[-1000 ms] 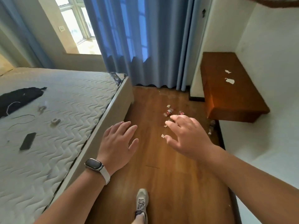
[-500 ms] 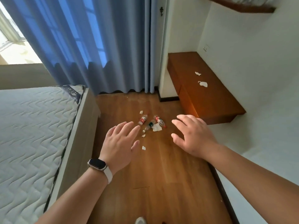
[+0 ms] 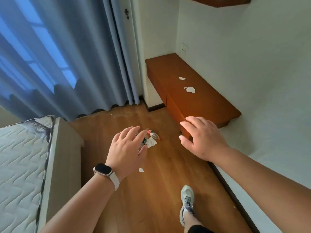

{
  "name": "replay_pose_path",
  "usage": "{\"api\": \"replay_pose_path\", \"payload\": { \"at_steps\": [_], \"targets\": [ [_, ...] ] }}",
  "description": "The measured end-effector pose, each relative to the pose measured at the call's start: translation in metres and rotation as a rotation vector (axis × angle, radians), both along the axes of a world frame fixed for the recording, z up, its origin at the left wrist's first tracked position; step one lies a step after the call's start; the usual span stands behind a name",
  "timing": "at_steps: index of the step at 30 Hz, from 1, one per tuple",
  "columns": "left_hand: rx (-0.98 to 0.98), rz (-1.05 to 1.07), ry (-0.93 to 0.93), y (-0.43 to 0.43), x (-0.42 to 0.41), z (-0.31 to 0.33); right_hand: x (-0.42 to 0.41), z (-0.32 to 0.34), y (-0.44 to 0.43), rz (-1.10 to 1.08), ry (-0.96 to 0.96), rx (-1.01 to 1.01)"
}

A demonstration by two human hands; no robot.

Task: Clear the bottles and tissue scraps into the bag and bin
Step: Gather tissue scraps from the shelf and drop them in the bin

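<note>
Plastic bottle (image 3: 154, 134) lies beside crumpled white tissue (image 3: 151, 142).

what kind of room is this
Most likely a bedroom, perhaps in a hotel or rental. A bare quilted mattress lies on a bed frame at the left, long blue curtains cover a window, and a low wooden cabinet stands along the white wall.

Wood floor (image 3: 159, 190), white walls (image 3: 252, 64); blue curtains (image 3: 67, 56) lit from behind, mattress (image 3: 20, 157) at left, wooden worktop (image 3: 210, 101) in rt corner.
</note>
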State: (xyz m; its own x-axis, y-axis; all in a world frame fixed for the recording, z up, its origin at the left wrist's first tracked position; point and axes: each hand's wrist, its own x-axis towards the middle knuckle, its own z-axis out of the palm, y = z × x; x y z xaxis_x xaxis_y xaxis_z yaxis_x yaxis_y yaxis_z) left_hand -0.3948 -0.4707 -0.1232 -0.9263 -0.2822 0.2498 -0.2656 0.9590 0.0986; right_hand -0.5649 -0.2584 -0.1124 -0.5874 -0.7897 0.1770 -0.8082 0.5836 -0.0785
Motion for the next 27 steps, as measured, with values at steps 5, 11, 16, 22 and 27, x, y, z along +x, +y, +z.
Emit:
{"api": "replay_pose_path", "payload": {
  "at_steps": [5,11,16,22,27],
  "targets": [
    [-0.005,0.011,-0.038,0.002,-0.08,-0.007,-0.085,-0.012,-0.002,-0.014,-0.064,0.029],
    [-0.031,0.027,-0.11,0.008,-0.17,-0.006,-0.189,-0.011,-0.003,0.015,-0.137,0.038],
    [-0.044,0.009,-0.13,0.014,-0.234,-0.001,-0.253,-0.015,-0.003,0.011,-0.156,0.045],
    [-0.085,-0.038,-0.18,0.011,-0.292,0.001,-0.284,-0.021,0.008,-0.055,-0.203,0.044],
    [-0.049,-0.092,-0.208,0.008,-0.333,0.0,-0.303,-0.024,0.013,-0.137,-0.21,0.053]
  ]
}}
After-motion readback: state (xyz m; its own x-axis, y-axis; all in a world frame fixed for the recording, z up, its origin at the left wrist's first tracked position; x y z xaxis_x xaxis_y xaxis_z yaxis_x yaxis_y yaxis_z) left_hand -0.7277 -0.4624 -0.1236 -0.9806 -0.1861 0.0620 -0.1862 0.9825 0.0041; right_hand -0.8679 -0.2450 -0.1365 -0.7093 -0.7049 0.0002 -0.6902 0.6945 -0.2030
